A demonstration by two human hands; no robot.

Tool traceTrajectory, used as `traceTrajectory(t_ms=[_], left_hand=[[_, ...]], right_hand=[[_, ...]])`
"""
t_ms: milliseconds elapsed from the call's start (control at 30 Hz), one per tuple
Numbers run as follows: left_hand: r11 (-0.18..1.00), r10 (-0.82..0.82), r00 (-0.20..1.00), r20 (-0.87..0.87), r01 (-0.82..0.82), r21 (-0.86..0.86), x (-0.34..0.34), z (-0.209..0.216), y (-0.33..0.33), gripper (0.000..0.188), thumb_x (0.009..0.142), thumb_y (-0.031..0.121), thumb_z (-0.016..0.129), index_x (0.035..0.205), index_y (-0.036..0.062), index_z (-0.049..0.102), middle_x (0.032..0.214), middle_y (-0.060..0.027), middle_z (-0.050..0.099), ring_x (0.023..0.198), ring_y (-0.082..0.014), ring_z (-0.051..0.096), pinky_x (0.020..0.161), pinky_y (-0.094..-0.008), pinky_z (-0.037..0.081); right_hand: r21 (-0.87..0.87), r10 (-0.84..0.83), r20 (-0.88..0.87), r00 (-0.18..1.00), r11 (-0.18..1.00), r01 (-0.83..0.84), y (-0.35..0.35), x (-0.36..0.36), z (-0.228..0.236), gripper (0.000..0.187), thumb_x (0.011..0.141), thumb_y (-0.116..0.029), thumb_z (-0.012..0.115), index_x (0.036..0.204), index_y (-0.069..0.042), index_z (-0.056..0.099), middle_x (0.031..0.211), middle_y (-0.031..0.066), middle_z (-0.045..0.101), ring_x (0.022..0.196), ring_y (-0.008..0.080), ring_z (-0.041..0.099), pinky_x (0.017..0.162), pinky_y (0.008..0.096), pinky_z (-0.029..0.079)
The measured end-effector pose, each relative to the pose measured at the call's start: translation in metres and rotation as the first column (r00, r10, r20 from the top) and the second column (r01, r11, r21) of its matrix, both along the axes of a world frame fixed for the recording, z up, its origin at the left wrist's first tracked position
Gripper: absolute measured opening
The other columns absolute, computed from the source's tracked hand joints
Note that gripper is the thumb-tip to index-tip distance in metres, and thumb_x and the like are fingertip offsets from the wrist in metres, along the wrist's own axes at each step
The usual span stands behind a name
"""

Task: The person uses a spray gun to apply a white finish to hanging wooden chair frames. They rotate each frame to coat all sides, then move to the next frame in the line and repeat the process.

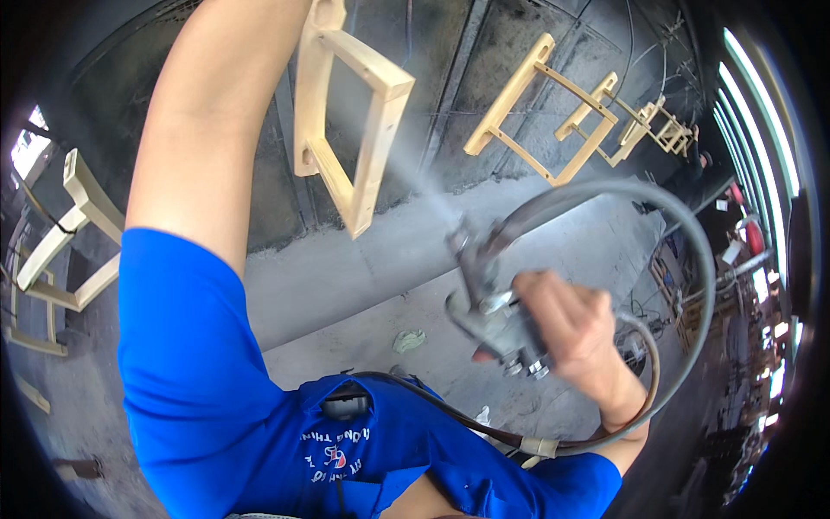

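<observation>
Well, my right hand (571,324) squeezes the spray gun (500,322), my left hand is out of sight, and the wood frame (380,151) by my left arm (207,121) gets mist (422,177), maybe half done, with other frames (510,95) maybe left.

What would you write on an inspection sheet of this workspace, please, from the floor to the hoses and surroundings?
Surface: grey floor, with a straight edge running across it.
Work things: spray gun, tip toward the nearest wooden frame; pale mist between them.
Clutter: crumpled pale-green item and small white scrap on the floor.
Hands: right hand closed around the spray gun; left hand out of view.
Cables: grey hose looping from the gun past the right forearm; brownish hose inside that loop.
Surroundings: dark, stained wall panels; more wooden frames to the right and left; bright strips at far right.
</observation>
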State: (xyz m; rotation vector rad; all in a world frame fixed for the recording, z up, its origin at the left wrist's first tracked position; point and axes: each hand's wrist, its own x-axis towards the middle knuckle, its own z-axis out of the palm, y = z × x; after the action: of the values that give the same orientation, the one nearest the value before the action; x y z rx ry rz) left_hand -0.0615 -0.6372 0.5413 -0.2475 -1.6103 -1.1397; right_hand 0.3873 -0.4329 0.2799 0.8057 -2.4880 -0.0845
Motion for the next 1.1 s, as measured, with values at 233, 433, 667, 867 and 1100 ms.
traceTrajectory(t_ms=[233, 433, 667, 867, 1100], left_hand=[[0.974, 0.070, 0.997, -0.039, -0.077, -0.212, 0.005, -0.039, -0.024, 0.115, 0.086, 0.065, 0.069, 0.168, 0.0213, 0.001, 0.154, -0.0301, 0.041, 0.140, -0.0479, 0.047, 0.114, -0.0590, 0.039], [0.844, 0.314, 0.948, 0.052, -0.253, -0.474, 0.032, -0.042, -0.053, 0.126, 0.081, 0.083, 0.064, 0.168, 0.0239, -0.005, 0.157, -0.0329, 0.038, 0.142, -0.0510, 0.043, 0.115, -0.0627, 0.036], [0.844, 0.229, 0.958, -0.171, -0.283, -0.457, 0.141, -0.091, -0.175, 0.071, 0.094, 0.042, 0.071, 0.155, 0.0179, 0.042, 0.124, -0.0209, 0.069, 0.116, -0.0340, 0.067, 0.099, -0.0444, 0.052], [0.928, 0.337, 0.888, -0.312, -0.370, -0.050, 0.247, -0.233, -0.335, 0.028, 0.101, 0.016, 0.068, 0.122, -0.0025, 0.068, 0.113, -0.0103, 0.073, 0.101, -0.0168, 0.068, 0.091, -0.0301, 0.052], [0.481, 0.858, 0.512, 0.042, -0.828, 0.288, 0.304, -0.417, -0.574, 0.049, 0.091, 0.022, 0.071, 0.132, -0.0021, 0.060, 0.131, -0.0212, 0.060, 0.124, -0.0326, 0.057, 0.108, -0.0423, 0.043]], right_hand=[[0.017, 0.019, 0.566, 0.824, 0.999, -0.035, 0.050, -0.005, -0.027, 0.038, 0.086, -0.033, 0.073, 0.103, -0.001, 0.062, 0.079, 0.0114, 0.061, 0.059, 0.0346, 0.066, 0.050, 0.0418, 0.050], [-0.037, 0.215, -0.186, 0.959, 0.973, -0.226, 0.049, -0.051, -0.035, 0.030, 0.081, -0.018, 0.070, 0.105, -0.001, 0.062, 0.079, 0.0074, 0.061, 0.055, 0.0237, 0.063, 0.047, 0.0367, 0.048], [-0.017, 0.298, 0.428, 0.853, 0.946, -0.322, 0.027, -0.078, -0.089, 0.044, 0.084, -0.040, 0.080, 0.103, -0.001, 0.069, 0.089, 0.0132, 0.071, 0.068, 0.0319, 0.070, 0.057, 0.0397, 0.052], [-0.390, 0.455, 0.601, 0.658, 0.885, -0.255, -0.015, -0.084, -0.155, 0.054, 0.078, -0.047, 0.086, 0.103, -0.001, 0.071, 0.082, 0.0168, 0.071, 0.072, 0.0354, 0.071, 0.065, 0.0412, 0.055], [-0.736, 0.547, 0.505, 0.667, 0.677, 0.002, -0.091, -0.051, -0.219, 0.061, 0.081, -0.051, 0.085, 0.109, 0.001, 0.070, 0.079, 0.0126, 0.070, 0.065, 0.0233, 0.069, 0.060, 0.0332, 0.052]])
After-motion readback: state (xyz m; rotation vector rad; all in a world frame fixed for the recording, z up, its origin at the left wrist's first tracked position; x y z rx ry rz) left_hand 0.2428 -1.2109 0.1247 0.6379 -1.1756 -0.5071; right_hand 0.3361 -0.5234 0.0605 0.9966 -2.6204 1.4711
